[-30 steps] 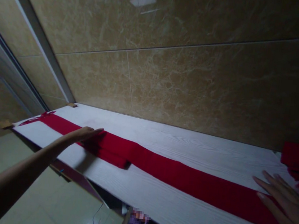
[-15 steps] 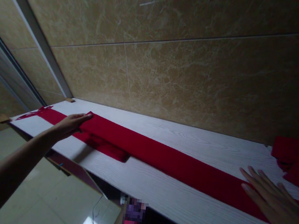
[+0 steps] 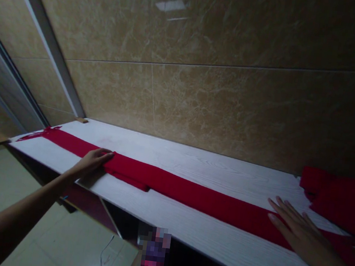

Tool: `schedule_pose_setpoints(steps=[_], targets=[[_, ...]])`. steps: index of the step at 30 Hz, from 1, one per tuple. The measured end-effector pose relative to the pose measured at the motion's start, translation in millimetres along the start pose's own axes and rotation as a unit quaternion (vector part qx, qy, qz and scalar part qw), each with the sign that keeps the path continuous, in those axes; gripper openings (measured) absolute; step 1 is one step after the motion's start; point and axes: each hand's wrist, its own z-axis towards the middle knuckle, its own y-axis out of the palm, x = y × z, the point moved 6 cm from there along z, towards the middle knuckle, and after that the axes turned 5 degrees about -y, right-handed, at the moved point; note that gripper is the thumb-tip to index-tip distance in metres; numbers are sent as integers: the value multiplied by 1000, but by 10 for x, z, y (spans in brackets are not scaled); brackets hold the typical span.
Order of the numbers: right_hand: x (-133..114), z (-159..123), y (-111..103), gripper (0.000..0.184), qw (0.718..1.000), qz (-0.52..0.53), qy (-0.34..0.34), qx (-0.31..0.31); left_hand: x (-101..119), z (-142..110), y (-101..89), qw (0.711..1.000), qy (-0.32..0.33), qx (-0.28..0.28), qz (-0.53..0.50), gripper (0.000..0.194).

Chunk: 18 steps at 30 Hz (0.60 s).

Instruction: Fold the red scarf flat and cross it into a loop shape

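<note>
A long red scarf (image 3: 196,193) with fringe at its far left end lies in a narrow strip along the white wood-grain tabletop. My left hand (image 3: 94,161) pinches the edge of a folded-over layer, now low against the strip beneath. Another folded part juts out under that layer toward the front edge. Toward the right, my right hand (image 3: 297,227) rests over the strip, palm down with its fingers stretched out. Beside it, at the back right, sits a bunched heap of red fabric (image 3: 344,196).
The white tabletop (image 3: 194,154) runs along a tan marbled wall (image 3: 217,99). Small wooden blocks (image 3: 82,120) mark its left corners. Below the front edge are dark open spaces and a pale tiled floor (image 3: 64,240). A pixelated patch hides something at bottom centre.
My left hand has lowered the held end of the scarf layer onto the strip and moved slightly right. My right hand remains flat on the scarf. The view has shifted a little.
</note>
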Motion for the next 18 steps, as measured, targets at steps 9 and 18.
schedule_pose_setpoints(steps=[9, 18], targets=[[-33, -8, -3, 86, 999, 36, 5, 13, -6, -130, 14, 1000, 14, 13, -16, 78], [-50, -42, -36, 76, 999, 17, -15, 37, 86, -203, -10, 1000, 10, -11, -20, 79]])
